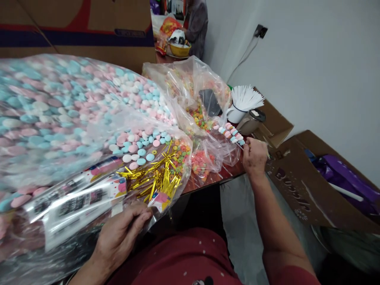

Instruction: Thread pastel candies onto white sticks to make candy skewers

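My left hand (pixel 123 229) is closed, thumb and fingers pinching the edge of a clear printed plastic bag (pixel 162 200) at the table's front edge. Gold twist ties (pixel 160 178) lie just beyond it. My right hand (pixel 255 156) is closed at the table's right edge, fingertips on the stick end of a candy skewer (pixel 230 132) threaded with pink, white and blue pieces. More than one skewer lies together there, on clear plastic. Left of my left hand are flat clear bags with printed labels (pixel 77 198). My palm hides part of the grip.
A large clear bag of pastel candies (pixel 74 99) fills the left side. Bags of coloured rings (pixel 202 116) stand beyond. A white mug of paper strips (pixel 236 114) and a metal cup (pixel 252 120) are near the wall. An open cardboard box (pixel 297 182) stands right; a person (pixel 197 29) is behind.
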The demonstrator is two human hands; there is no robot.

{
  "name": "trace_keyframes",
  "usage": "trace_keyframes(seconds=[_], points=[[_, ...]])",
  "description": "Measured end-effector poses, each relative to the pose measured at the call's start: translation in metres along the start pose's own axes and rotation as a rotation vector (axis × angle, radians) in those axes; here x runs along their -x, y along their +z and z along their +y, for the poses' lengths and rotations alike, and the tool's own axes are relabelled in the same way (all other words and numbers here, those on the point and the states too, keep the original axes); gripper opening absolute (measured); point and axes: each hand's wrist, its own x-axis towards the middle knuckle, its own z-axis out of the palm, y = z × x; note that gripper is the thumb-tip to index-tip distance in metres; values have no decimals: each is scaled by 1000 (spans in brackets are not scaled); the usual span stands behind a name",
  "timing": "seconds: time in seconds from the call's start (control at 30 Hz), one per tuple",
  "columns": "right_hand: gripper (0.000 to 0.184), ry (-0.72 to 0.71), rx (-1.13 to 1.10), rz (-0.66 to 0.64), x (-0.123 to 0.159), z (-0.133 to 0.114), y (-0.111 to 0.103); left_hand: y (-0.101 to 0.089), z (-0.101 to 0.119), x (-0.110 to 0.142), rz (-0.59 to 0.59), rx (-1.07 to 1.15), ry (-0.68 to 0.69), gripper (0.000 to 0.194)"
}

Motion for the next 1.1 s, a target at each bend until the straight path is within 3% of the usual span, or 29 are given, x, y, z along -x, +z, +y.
trace_keyframes(seconds=[0.07, 0.17, 0.4, 0.53, 0.63, 0.73, 0.9, 1.1], points=[[28, -7, 174, -104, -7, 21, 9, 0, 1, -1, -8, 15, 15, 29], [25, -24, 290, -178, -8, 33, 19, 1, 2, -1, -1, 38, 24, 27], [27, 67, 161, -65, -11, 40, 20, -2, -7, 3, -47, 147, -135, 27], [25, -31, -261, 20, -1, 13, -3, -2, -8, 1, -39, 242, -252, 30], [18, -207, -512, -118, 12, -25, -25, 0, -11, -1, -39, 298, -277, 33], [11, -514, -680, -249, 22, -62, -41, 1, -16, -2, -47, 355, -284, 32], [12, -802, -695, -204, 27, -95, -40, -4, -17, 1, -104, 465, -327, 35], [14, -888, -653, -203, 27, -98, -33, -7, -22, 5, -79, 596, -377, 35]])
